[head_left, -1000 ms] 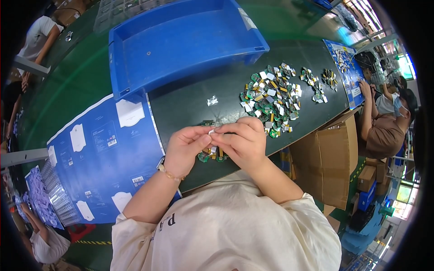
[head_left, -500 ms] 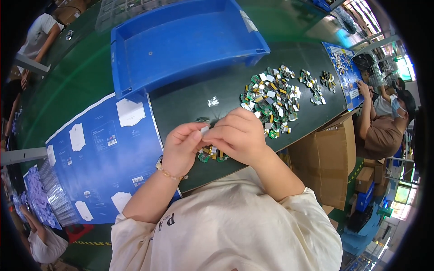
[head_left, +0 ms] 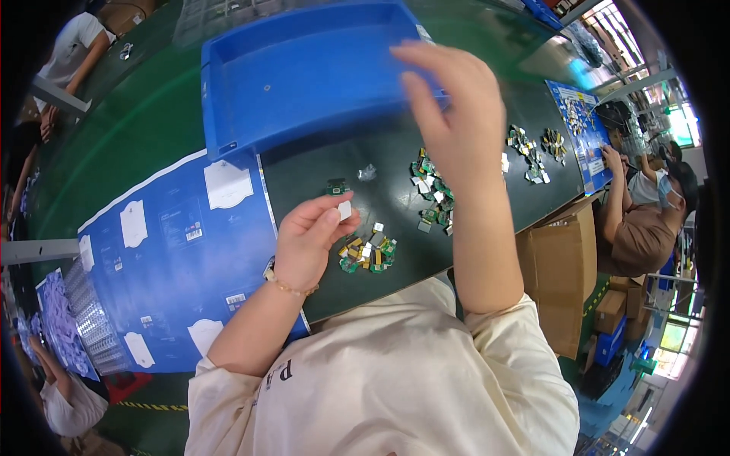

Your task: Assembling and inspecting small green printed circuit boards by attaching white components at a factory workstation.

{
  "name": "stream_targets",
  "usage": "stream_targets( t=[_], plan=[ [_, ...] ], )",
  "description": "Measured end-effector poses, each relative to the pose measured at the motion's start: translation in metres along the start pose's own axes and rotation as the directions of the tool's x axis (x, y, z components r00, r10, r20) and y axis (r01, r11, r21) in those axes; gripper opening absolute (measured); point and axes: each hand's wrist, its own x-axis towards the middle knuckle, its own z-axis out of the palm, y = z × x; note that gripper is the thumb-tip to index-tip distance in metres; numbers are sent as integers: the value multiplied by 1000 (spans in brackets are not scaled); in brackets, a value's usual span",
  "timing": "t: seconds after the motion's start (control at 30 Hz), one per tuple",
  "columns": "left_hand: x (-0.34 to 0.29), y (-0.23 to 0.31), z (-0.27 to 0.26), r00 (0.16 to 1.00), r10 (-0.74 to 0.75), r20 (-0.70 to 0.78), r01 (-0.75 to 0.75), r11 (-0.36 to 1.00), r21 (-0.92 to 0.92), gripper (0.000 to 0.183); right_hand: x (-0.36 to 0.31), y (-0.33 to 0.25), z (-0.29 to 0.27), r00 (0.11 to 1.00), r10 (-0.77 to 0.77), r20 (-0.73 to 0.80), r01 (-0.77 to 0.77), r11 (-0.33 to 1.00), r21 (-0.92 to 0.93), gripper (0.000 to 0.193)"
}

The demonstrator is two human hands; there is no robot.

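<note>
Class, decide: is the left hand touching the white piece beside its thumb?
Touching: the head view shows the left hand pinching the white piece between thumb and fingers.

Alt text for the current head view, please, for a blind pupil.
The left hand pinches a small white piece above a dark table; the open right hand, blurred, overlaps a blue plastic bin in view. Small green circuit boards lie in piles there.

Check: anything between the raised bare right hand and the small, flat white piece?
Nothing visible blocks it. The right hand seems above the rectangular blue plastic bin; the left hand pinches the small, flat white piece, largely exposed.
</note>
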Motion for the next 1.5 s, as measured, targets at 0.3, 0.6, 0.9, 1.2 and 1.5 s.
stream_targets(
  t=[0.3,0.6,0.9,1.2,1.5],
  plan=[
    [-2,0,8,1000,-28,-13,30,983,183,33,-58,-26,-7,959,197,205,-232,959,162,21],
    [-5,-3,11,967,-200,160,153,952,264,28,-101,-24,-5,855,-106,508,-93,932,350,34],
    [-2,-5,3,971,-223,81,198,949,247,22,-124,-26,-16,712,268,649,-678,504,536,29],
    [-1,-7,7,991,-128,47,108,948,299,21,-132,-38,-13,432,474,767,-825,-135,548,23],
    [0,-6,12,983,-173,58,139,917,374,22,-135,-41,-13,341,337,878,-902,-147,407,11]
  ],
)
